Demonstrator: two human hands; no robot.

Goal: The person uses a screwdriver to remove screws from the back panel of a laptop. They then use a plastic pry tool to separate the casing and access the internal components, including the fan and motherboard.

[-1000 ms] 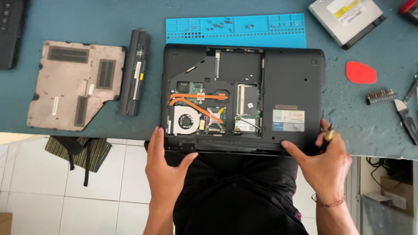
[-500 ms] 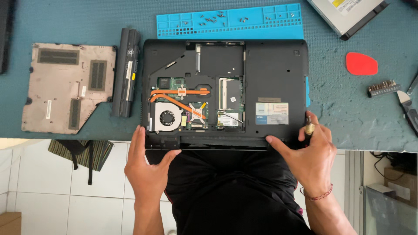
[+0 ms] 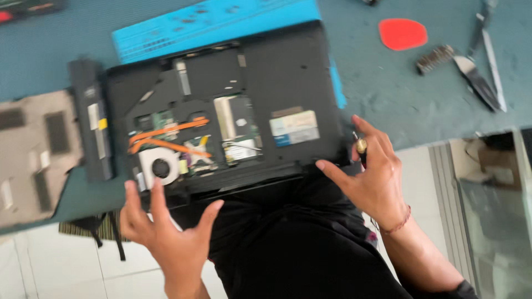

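Observation:
A black laptop [image 3: 277,72] lies upside down on the teal table with its bottom cover off, showing a fan, copper heat pipes and circuit boards. It sits tilted, its near edge over the table's edge. My left hand [image 3: 160,232] is open with spread fingers, fingertips at the laptop's near left edge by the fan. My right hand [image 3: 377,171] touches the near right corner with its index finger while a small screwdriver [image 3: 361,148] with a brass-coloured cap stays tucked in its fingers.
A long black battery [image 3: 94,119] and the removed grey bottom cover [image 3: 30,155] lie left of the laptop. A blue screw mat [image 3: 216,25] lies behind it. A red pick [image 3: 403,33], a bit holder [image 3: 435,58] and pliers [image 3: 476,72] lie at the right.
The view has swung and blurred. The laptop now looks rotated, its right side farther away. My left hand has come off the edge and spread open; my right hand stays at the right corner.

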